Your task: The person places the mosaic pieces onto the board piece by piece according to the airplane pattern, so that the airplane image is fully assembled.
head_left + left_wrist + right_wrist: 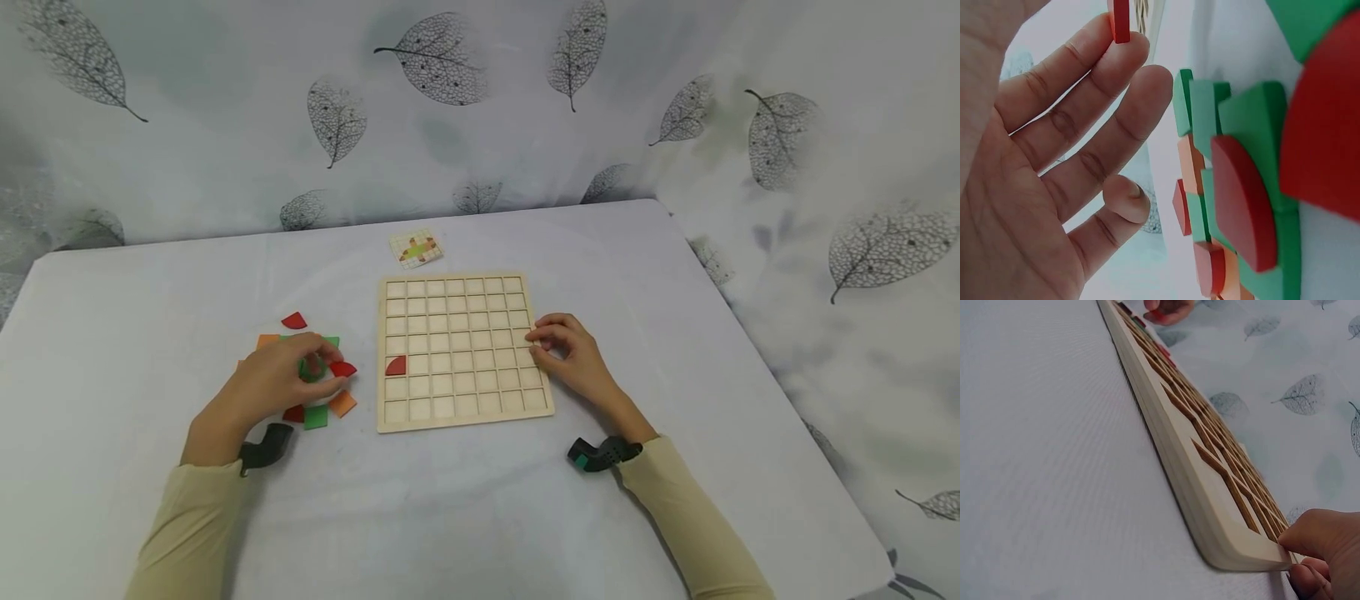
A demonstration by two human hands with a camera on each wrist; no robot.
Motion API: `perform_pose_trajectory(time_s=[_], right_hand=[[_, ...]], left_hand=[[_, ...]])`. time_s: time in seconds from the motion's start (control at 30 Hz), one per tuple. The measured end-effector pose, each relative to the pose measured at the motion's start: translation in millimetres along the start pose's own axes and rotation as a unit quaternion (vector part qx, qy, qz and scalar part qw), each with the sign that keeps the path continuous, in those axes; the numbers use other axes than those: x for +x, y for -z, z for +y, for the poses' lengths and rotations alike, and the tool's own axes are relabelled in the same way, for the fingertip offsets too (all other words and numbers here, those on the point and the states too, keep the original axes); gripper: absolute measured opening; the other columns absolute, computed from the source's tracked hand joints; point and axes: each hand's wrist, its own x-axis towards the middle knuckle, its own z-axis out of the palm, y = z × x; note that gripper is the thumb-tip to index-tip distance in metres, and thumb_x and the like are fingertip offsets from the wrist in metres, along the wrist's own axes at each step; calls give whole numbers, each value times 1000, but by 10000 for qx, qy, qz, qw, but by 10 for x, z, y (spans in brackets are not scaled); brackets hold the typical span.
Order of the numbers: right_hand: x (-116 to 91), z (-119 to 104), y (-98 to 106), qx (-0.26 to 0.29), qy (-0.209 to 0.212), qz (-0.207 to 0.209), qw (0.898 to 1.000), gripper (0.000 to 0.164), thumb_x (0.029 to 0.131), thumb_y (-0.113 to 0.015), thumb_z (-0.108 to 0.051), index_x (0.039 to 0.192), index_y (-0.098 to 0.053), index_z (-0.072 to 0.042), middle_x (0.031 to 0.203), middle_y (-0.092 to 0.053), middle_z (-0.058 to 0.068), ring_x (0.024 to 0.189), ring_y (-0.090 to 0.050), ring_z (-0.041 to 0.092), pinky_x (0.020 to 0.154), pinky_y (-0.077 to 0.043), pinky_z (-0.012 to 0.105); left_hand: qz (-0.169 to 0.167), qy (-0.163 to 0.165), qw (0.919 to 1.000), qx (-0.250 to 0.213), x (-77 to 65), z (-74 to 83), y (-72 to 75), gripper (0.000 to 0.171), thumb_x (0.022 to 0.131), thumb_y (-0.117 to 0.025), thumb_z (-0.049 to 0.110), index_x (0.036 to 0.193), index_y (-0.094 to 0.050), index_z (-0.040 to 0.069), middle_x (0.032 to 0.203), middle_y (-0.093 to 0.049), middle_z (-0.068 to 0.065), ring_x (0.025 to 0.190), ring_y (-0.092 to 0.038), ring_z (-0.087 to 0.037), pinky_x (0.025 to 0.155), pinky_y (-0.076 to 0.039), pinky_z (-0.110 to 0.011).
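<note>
On the white-covered table (pixel 420 517), the left hand (pixel 273 375) is pinching a red piece (pixel 343 368) between thumb and fingertips, just left of the pale wooden board (pixel 441 362), while the right hand (pixel 576 358) is gripping the board's right edge. The head view is showing the whole gridded board, with a red quarter-round (pixel 396 366) sitting in its leftmost column, third row from the near side; red, green and orange pieces are lying under and around the left hand, among them an orange piece (pixel 343 404) on the near right of the group and a lone red wedge (pixel 294 321) on the far side. The left wrist view is revealing what that hand is hiding from above: thick blocks crowding together, a curved red block (pixel 1244 203) resting against green ones (the thumb's tip is falling outside this view, so the head view is confirming the pinch). The right wrist view is adding the board's thick side and rounded corner, with one digit pressing on the rim and others curling below at the edge. Beyond the board, a small card (pixel 417 248) is lying flat, displaying a green, orange and red pattern on a grid; whether it is carrying any writing I cannot tell at this size.
</note>
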Motion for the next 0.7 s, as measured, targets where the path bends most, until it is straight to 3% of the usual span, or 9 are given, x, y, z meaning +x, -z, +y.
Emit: perform_pose_trajectory(time_s=[0.2, 0.43, 0.7], right_hand=[[2, 0, 11, -20, 7, 9, 10000, 17, 84, -67, 12, 101, -67, 13, 116, -53, 32, 86, -56, 39, 79, -48, 26], [1, -2, 16, -45, 2, -11, 10000, 17, 84, -67, 12, 101, -67, 13, 116, -53, 32, 87, -57, 39, 80, -48, 28], [-1, 32, 12, 12, -67, -19, 10000, 17, 84, -66, 11, 101, -67, 13, 117, -53, 31, 88, -57, 36, 80, -47, 25]], left_hand=[[31, -70, 10000, -30, 84, 64, -35, 23, 80, -80, 20, 98, -68, 13, 81, -64, 3, 74, -58, -12, 63, -47, -26], [-223, 105, 9997, -19, 180, 163, -52, 23, 82, -79, 27, 98, -67, 16, 82, -62, 2, 74, -55, -13, 60, -45, -27], [-301, 16, 9995, 57, 270, 235, -104, 26, 82, -79, 29, 99, -67, 13, 89, -64, 0, 81, -57, -17, 64, -48, -29]])
